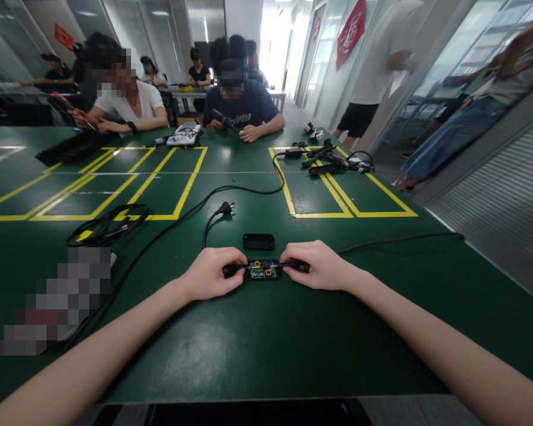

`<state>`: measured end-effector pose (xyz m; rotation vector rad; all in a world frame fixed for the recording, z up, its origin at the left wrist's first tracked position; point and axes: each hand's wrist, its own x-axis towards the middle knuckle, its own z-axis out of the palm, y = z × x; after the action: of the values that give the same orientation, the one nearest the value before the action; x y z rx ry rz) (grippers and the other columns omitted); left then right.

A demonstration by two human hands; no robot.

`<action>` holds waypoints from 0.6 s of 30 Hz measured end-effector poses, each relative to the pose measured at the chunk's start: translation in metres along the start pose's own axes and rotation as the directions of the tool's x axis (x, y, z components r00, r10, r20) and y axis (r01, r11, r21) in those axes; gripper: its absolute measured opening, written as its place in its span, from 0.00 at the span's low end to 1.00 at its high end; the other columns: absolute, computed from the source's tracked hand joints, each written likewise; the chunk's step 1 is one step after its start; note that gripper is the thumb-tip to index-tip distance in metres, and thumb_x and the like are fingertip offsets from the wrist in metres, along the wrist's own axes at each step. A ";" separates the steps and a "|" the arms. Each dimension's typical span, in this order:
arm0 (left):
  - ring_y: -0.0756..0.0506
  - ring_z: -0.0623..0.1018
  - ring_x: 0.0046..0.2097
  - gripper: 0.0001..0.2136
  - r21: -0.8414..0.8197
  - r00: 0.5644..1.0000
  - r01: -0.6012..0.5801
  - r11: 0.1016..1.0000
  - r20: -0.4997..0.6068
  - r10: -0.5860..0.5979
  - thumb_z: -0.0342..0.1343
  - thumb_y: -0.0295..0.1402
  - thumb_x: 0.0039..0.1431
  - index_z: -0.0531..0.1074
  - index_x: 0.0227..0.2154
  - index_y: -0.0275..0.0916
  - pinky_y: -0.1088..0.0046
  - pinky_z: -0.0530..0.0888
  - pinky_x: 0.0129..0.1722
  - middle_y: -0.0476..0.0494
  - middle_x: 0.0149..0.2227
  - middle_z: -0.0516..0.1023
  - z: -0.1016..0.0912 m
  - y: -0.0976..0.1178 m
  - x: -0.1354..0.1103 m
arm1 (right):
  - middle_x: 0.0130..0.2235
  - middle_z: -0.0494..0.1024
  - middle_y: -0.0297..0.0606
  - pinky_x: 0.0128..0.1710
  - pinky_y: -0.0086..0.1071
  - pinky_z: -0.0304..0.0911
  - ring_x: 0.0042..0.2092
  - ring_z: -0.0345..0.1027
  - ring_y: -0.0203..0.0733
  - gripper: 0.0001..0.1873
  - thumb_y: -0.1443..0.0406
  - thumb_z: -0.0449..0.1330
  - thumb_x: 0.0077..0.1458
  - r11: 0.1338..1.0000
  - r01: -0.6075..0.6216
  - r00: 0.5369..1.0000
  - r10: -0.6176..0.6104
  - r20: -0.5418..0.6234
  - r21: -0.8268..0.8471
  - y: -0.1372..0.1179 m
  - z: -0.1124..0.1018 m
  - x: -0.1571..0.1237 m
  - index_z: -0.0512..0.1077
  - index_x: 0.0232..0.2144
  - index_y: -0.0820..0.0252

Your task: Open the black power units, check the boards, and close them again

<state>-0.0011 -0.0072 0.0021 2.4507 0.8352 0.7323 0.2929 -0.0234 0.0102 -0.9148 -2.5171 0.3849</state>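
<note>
Between my hands on the green table lies a small opened black case (264, 278) with a circuit board (263, 270) in it, green with copper coils and coloured wires. My left hand (215, 272) is closed around the black cable at the case's left end. At the other end, my right hand (317, 265) pinches the cable that enters there. Just beyond the case rests its black cover (258, 241), hollow side up. A black power plug (225, 208) on a cable sticks out past my left hand. Another stretch of cable (395, 239) runs off to the right.
A coiled black cable (111, 225) lies at the left, beside a blurred-out object (66, 296). Several black adapters and cables (333, 160) are heaped at the back right. Yellow tape (190, 183) marks rectangles on the table (204, 349). Two people sit across, each holding tools.
</note>
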 end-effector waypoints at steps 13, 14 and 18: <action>0.48 0.78 0.33 0.06 0.191 0.994 -0.079 0.978 -0.066 0.093 0.56 0.29 0.63 0.79 0.36 0.38 0.74 0.73 0.32 0.46 0.32 0.79 -0.003 -0.004 0.004 | 0.36 0.80 0.40 0.36 0.33 0.65 0.39 0.73 0.43 0.09 0.61 0.60 0.69 0.990 0.084 0.993 -0.093 -0.079 -0.109 0.013 0.008 0.001 0.76 0.38 0.60; 0.47 0.78 0.34 0.06 0.194 0.993 -0.087 0.977 -0.058 0.100 0.56 0.29 0.63 0.79 0.36 0.38 0.74 0.73 0.33 0.45 0.32 0.79 -0.004 -0.004 0.004 | 0.35 0.79 0.40 0.36 0.33 0.65 0.38 0.73 0.43 0.10 0.61 0.60 0.69 0.989 0.089 0.992 -0.098 -0.075 -0.115 0.013 0.008 0.002 0.76 0.37 0.61; 0.48 0.77 0.33 0.06 0.188 0.994 -0.104 0.977 -0.004 0.107 0.55 0.29 0.64 0.78 0.37 0.38 0.75 0.72 0.32 0.46 0.32 0.78 -0.005 -0.005 0.004 | 0.34 0.78 0.39 0.37 0.33 0.64 0.36 0.71 0.42 0.12 0.62 0.57 0.71 0.982 0.123 0.991 -0.131 -0.043 -0.142 0.013 0.007 0.003 0.75 0.35 0.60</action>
<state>-0.0036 -0.0002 0.0048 2.6787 0.8180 0.7391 0.2940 -0.0129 -0.0002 -0.7980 -2.5631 0.1456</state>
